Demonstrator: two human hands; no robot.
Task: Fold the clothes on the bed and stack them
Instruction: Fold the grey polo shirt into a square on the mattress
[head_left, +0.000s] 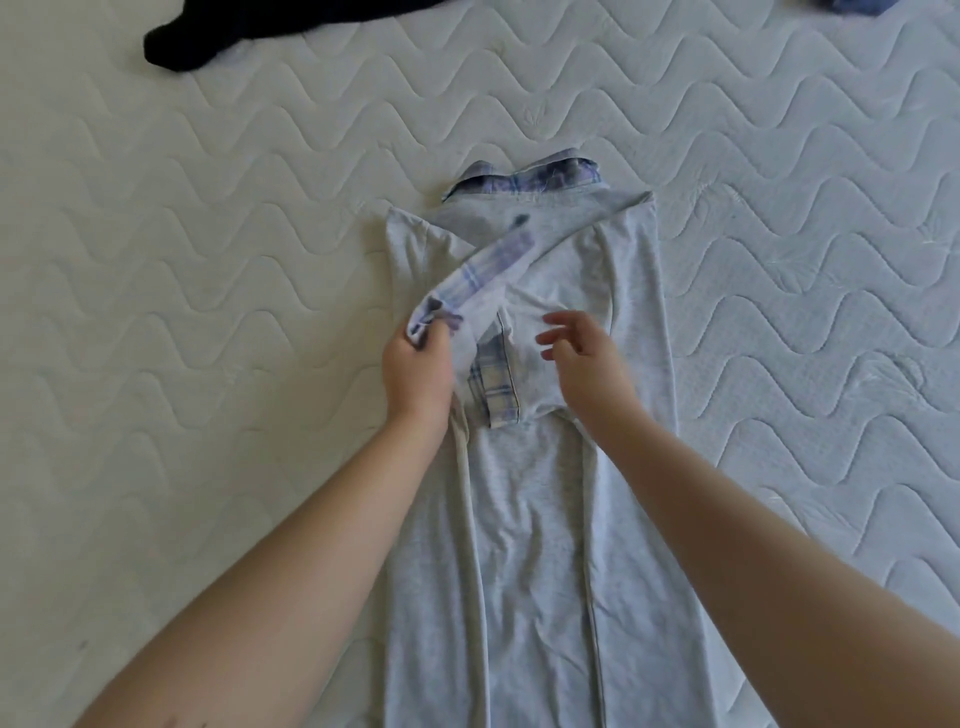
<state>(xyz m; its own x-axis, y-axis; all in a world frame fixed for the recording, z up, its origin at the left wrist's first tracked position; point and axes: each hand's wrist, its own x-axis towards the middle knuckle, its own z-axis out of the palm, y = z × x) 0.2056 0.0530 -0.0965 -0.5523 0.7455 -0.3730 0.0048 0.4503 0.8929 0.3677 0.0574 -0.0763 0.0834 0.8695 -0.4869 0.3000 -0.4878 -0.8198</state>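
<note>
Head cam looking straight down at a white quilted mattress (208, 260) with a wavy stitch pattern. Up at 11 o'clock there's a black garment (182, 44) lying crumpled, partly cut off by the top edge. Moving right, the left hand (418, 364) has its fingers curled round the plaid-lined cuff of a sleeve (478, 275), which crosses diagonally over the long light grey jersey top with a blue plaid collar (530, 545). That top lies dead centre, collar pointing to 12 o'clock, both sides already folded in so it's a narrow strip running down to 6 o'clock. Just right of the cuff, the right hand (584, 353) hovers over the chest area, fingers loosely spread, gripping nothing. Way off at 1 o'clock a bit of blue fabric (852, 5) pokes in at the top edge.
</note>
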